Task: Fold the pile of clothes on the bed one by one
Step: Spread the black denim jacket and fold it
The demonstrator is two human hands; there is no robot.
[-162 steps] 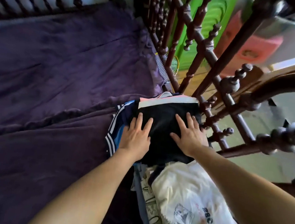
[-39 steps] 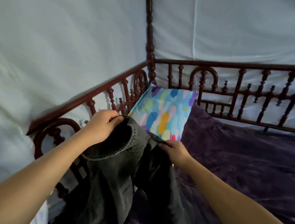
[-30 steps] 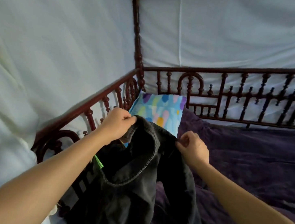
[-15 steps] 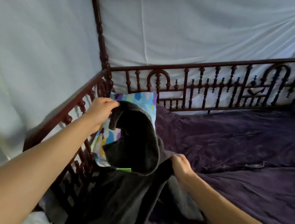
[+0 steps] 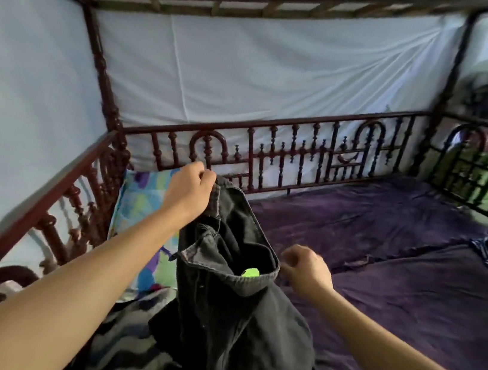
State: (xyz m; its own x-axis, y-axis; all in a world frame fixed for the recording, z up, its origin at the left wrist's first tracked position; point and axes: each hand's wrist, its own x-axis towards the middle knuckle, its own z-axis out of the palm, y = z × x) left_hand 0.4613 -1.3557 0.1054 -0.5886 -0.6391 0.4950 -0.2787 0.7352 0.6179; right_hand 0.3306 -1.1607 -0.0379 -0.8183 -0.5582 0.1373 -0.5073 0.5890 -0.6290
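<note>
Left hand (image 5: 192, 188) pinched waistband of black jeans (image 5: 232, 324), held up over bed (image 5: 408, 302), presumably so legs hung straight; right hand (image 5: 307, 270) loosely curled, empty, just beside waistband; likely about to take opposite side.

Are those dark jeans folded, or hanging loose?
Unfolded: the dark jeans hang loose from the left hand, which pinches the gaping waistband.
</note>
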